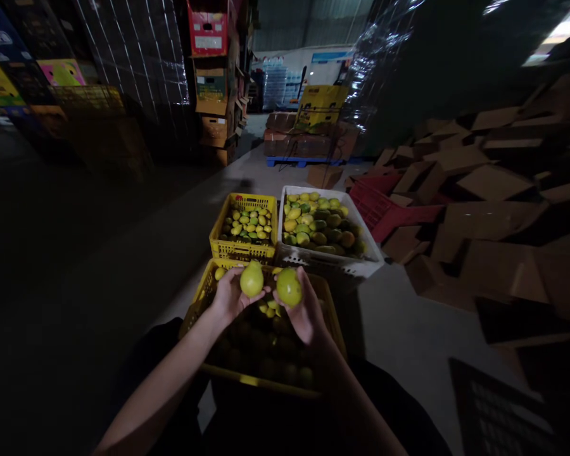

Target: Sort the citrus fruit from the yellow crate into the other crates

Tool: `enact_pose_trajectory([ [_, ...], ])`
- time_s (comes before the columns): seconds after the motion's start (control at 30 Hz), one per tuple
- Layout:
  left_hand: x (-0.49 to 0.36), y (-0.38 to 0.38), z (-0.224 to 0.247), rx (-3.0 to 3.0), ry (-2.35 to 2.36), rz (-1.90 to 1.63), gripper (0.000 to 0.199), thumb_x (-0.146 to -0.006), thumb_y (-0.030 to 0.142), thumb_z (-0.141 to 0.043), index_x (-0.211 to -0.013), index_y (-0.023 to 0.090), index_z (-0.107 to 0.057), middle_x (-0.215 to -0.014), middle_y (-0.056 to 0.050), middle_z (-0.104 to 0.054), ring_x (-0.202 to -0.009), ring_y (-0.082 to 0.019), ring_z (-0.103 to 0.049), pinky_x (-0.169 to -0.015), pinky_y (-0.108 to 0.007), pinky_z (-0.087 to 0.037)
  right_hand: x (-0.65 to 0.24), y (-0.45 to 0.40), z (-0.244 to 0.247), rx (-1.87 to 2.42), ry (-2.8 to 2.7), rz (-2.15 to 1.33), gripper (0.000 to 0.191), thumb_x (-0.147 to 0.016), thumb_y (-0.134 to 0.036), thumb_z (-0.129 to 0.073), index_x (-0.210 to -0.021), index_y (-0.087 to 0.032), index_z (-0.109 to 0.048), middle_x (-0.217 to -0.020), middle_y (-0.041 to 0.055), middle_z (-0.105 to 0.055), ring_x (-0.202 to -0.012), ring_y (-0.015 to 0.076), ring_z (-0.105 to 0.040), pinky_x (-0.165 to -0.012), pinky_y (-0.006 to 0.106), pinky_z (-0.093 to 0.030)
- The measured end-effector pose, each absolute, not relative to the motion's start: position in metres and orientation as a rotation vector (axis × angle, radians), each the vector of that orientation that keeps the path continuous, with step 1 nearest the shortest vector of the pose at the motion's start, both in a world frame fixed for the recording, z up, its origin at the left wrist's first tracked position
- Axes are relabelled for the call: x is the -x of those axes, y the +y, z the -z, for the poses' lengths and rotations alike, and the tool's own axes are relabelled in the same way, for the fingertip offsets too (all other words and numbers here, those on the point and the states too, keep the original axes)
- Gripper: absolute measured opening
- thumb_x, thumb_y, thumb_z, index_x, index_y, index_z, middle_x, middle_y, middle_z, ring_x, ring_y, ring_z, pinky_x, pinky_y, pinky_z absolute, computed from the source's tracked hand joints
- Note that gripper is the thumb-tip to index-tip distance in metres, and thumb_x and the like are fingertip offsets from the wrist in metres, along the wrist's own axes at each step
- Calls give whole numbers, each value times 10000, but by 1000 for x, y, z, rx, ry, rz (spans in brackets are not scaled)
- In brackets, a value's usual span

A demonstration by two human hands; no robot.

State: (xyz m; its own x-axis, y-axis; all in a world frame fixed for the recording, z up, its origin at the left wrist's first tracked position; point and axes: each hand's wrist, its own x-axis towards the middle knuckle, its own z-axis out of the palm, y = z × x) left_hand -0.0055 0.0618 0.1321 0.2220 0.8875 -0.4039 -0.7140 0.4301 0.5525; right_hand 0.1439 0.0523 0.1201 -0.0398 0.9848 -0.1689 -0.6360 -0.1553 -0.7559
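My left hand (pixel 228 297) holds a smooth yellow-green fruit (pixel 251 279) with a narrowed top, its fingers curled beneath it. Close by on the right, a rounder yellow-green fruit (pixel 289 287) with a shiny spot sits in my right hand (pixel 308 316), gripped between thumb and fingers. The exact kind of fruit is unclear. Both hands are above a large yellow crate (pixel 247 380) that contains more fruit (pixel 270 309); its near half lies in deep shadow.
Beyond stands a smaller yellow crate (pixel 218 238) of yellow and green fruit. Beside it is a white crate (pixel 368 244) full of larger green-yellow fruit. Cardboard boxes (pixel 498 272) and a red crate (pixel 380 206) are heaped on the right. A blue pallet (pixel 304 162) bears cartons.
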Motion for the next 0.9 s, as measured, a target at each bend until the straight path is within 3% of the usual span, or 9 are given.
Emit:
enact_pose_trajectory([
  [0.2, 8, 68, -130, -158, 696, -1123, 245, -852, 364, -524, -781, 131, -553, -589, -19, -593, -406, -78, -510, -374, -159, -423, -148, 56, -117, 889, -424, -1715, 258, -663, -403, -747, -824, -252, -612, -717, -58, -681, -628, 117, -621, -563, 221, -443],
  [0.3, 7, 69, -128, -130, 635, -1078, 331, -915, 373, -410, -822, 108, -585, -641, -58, -632, -459, -100, -567, -421, -184, -479, -148, 59, -118, 948, -336, -1811, 232, -742, -429, -648, -731, -205, -590, -621, -3, -671, -522, 130, -591, -496, 231, -432],
  [0.43, 3, 69, -127, -130, 640, -1055, 275, -931, 304, -422, -966, 109, -614, -787, -80, -697, -606, -145, -667, -546, -238, -562, -146, 62, -115, 1028, -258, -1832, 214, -827, -374, -527, -711, -198, -562, -550, 10, -638, -444, 131, -557, -413, 219, -391],
  [0.6, 2, 69, -127, -59, 746, -1044, 227, -863, 330, -557, -847, 109, -605, -629, -36, -648, -506, -116, -618, -489, -199, -534, -146, 64, -108, 974, -285, -1771, 149, -788, -342, -601, -753, -209, -546, -537, -32, -599, -463, 133, -577, -409, 214, -418],
  [0.8, 3, 70, -125, -44, 755, -949, 398, -937, 351, -341, -836, 78, -612, -650, -96, -662, -518, -141, -633, -458, -215, -532, -144, 63, -113, 1033, -94, -1904, 271, -882, -332, -399, -713, -183, -549, -529, 27, -618, -498, 158, -612, -429, 241, -465],
  [0.9, 2, 70, -124, -30, 805, -991, 306, -899, 352, -447, -844, 95, -605, -648, -66, -659, -550, -141, -644, -500, -221, -555, -141, 63, -115, 1041, -5, -1927, 245, -878, -276, -381, -734, -178, -553, -526, 26, -616, -513, 170, -623, -471, 275, -504],
])
